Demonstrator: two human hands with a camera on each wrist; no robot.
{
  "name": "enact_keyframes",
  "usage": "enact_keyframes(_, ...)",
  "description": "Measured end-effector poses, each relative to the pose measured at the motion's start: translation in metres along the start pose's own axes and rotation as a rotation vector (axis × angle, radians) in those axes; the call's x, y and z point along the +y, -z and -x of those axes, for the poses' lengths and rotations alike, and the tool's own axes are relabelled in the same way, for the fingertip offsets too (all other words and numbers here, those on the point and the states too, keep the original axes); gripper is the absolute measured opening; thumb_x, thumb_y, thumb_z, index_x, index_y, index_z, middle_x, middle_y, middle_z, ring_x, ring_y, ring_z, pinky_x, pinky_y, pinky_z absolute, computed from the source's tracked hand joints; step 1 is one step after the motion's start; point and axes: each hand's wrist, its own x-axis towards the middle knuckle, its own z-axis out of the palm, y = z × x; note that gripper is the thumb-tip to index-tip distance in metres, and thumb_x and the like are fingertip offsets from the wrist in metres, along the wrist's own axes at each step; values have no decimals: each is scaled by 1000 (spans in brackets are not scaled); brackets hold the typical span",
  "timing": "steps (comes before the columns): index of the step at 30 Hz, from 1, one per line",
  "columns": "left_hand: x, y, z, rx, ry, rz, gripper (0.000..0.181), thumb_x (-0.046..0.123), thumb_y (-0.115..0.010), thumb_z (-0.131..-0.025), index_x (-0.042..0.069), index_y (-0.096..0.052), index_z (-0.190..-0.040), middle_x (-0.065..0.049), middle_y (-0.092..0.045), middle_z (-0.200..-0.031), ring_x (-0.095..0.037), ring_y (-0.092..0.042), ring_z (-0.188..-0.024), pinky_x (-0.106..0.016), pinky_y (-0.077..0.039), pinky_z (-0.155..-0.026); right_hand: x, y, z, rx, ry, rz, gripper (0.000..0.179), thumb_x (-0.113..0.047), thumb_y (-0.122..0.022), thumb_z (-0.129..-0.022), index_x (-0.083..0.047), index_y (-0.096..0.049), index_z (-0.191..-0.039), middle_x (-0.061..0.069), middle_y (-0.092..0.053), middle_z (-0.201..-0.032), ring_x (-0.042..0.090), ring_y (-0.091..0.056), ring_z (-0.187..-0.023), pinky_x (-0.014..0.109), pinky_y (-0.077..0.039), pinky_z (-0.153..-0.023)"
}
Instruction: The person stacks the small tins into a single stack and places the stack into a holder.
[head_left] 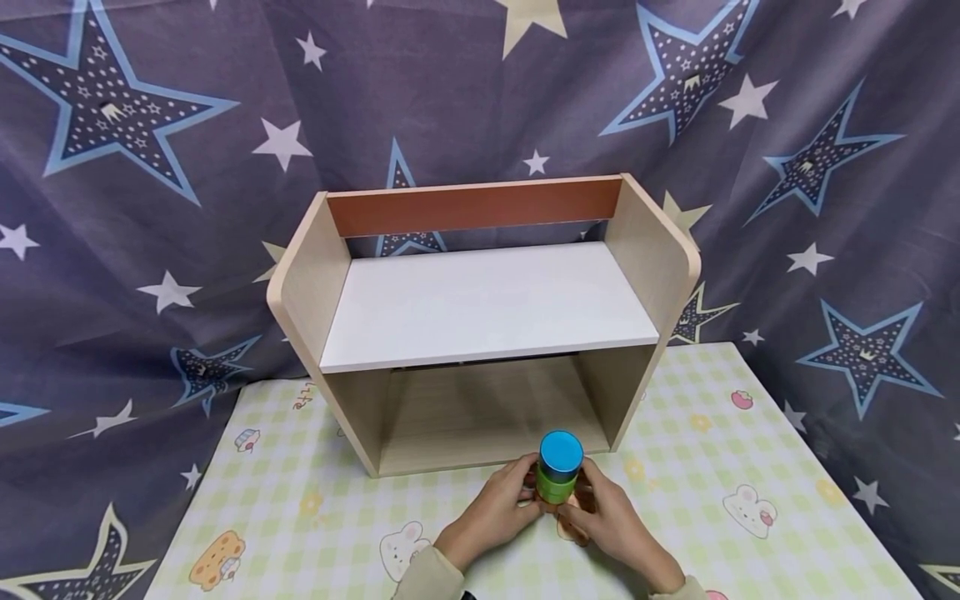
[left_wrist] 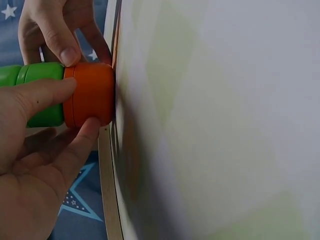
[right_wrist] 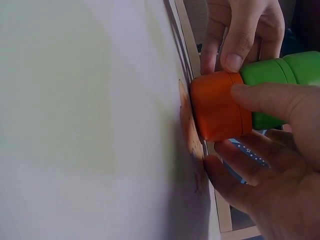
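At eleven o'clock from the cylinder (head_left: pixel 558 469), the shelf (head_left: pixel 491 304) is standing on the cloth (head_left: pixel 337 537). At eight o'clock, your left hand (head_left: pixel 497 507) is pinching the cylinder's orange base, thumb and fingers parted by its width. Between your hands, the cylinder is standing upright on the cloth, green in the middle, blue on top. At four o'clock, your right hand (head_left: pixel 611 517) is pinching the same base, fingers parted likewise.

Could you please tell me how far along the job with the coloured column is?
Already done: the column stands upright on the tablecloth, blue over green over orange. In hand: left hand and right hand hold it. Probably remaining: letting go, as both grip it.
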Motion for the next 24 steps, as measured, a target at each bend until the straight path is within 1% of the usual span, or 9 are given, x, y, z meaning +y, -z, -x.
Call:
enact_keyframes(6,0,3,3,11,-7,-40,63,14,-77,-91,7,-46,-145,-8,-59,-128,-12,-59,-112,-20,-55,-88,-3,-1,0,-10,0,-3,69,-19,-78,-90,-16,-42,-148,6,-60,-134,28,-61,-118,46,-54,-96)
enact_keyframes(14,4,10,9,-3,47,34,65,13,-77,-91,11,-44,-148,-6,-56,-133,-13,-59,-115,-20,-54,-89,-7,-4,-4,-46,4,-32,68,-15,-77,-90,-16,-41,-149,8,-58,-135,29,-60,-120,41,-55,-95)
enact_keyframes(20,3,15,14,20,48,28,64,16,-77,-91,15,-45,-147,-3,-57,-132,-12,-60,-115,-20,-55,-89,-10,-7,-8,-69,36,-58,67,-17,-77,-91,-19,-42,-147,10,-57,-136,31,-60,-120,40,-56,-93)
enact_keyframes(24,2,18,18,28,53,23,64,18,-76,-92,15,-45,-147,-4,-57,-132,-14,-60,-116,-21,-55,-89,-11,-10,-11,-87,69,-75,66,-17,-77,-91,-20,-42,-147,9,-57,-135,30,-60,-119,40,-56,-93)
